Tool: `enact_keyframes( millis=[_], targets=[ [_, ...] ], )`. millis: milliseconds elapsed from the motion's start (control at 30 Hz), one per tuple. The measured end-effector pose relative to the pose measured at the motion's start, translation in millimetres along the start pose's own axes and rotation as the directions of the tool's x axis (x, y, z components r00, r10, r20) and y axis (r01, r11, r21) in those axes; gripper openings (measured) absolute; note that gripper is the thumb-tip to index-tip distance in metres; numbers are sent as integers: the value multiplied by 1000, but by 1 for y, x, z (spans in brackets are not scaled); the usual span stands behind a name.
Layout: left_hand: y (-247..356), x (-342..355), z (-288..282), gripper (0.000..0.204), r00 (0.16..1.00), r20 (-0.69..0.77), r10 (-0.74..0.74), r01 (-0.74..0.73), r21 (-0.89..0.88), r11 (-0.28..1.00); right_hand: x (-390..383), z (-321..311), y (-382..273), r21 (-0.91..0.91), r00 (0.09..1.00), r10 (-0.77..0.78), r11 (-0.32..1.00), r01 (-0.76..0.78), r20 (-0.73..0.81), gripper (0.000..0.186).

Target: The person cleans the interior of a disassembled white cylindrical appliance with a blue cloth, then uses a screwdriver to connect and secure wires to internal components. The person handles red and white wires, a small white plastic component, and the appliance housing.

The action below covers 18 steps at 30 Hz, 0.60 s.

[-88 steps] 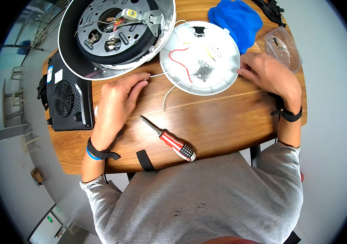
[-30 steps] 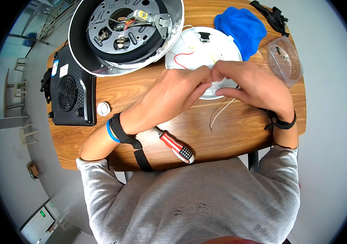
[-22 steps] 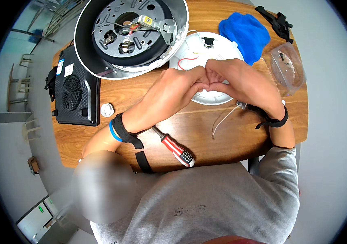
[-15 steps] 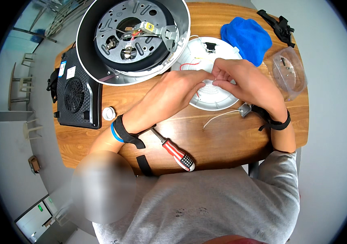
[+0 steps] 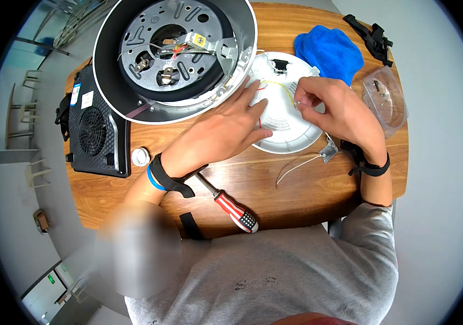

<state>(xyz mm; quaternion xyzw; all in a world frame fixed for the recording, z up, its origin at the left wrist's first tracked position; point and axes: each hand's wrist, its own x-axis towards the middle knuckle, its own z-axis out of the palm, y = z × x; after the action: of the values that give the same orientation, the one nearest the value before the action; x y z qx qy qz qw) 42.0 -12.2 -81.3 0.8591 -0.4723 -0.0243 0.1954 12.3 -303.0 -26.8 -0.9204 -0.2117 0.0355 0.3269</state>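
A white round plastic cover (image 5: 291, 142) lies on the table with red wires and a yellow wire (image 5: 286, 90) on it. My right hand (image 5: 331, 108) is closed in a pinch on the yellow wire's end, over the cover's right side. My left hand (image 5: 223, 127) is open, fingers spread over the cover's left edge; its fingertips reach close to the rim of a large round appliance housing (image 5: 104, 70). Inside that housing, a metal plate (image 5: 139, 40) with slots and wires faces up. A small metal bracket with a white wire (image 5: 329, 149) lies by my right wrist.
A red and white screwdriver (image 5: 234, 210) lies near the table's front edge. At left are a black fan base (image 5: 93, 130) and a small white cap (image 5: 140, 157). A blue cloth (image 5: 330, 53), a clear plastic tub (image 5: 396, 114) and a black strap (image 5: 372, 40) lie at right.
My left hand has let go near the wire, opened and moved left. My right hand has drawn slightly right, pulling the yellow wire into view. The housing looks slightly shifted leftward.
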Motion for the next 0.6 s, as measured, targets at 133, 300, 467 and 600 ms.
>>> enact_keyframes(
  millis=[133, 300, 467, 600],
  targets=[
    [-4, -1, 4, 59, 1000, 11, 16, -16, -43, 999, 3, -3, -7, -5, 994, 85, 996, -85, 75, 16],
    [2, 3, -2, 48, 999, -19, 28, -31, -132, 991, 3, -1, -7, 27, 989, 109, 993, -112, 103, 19],
    [7, 6, -1, 36, 988, -136, -79, 27, -347, 938, 1, 6, -1, 105, 1000, 25, 994, -26, 8, 15],
    [10, 11, -5, 29, 971, -231, -65, -44, -437, 898, 0, 4, -6, 97, 999, 31, 995, -32, 17, 16]
  ],
)
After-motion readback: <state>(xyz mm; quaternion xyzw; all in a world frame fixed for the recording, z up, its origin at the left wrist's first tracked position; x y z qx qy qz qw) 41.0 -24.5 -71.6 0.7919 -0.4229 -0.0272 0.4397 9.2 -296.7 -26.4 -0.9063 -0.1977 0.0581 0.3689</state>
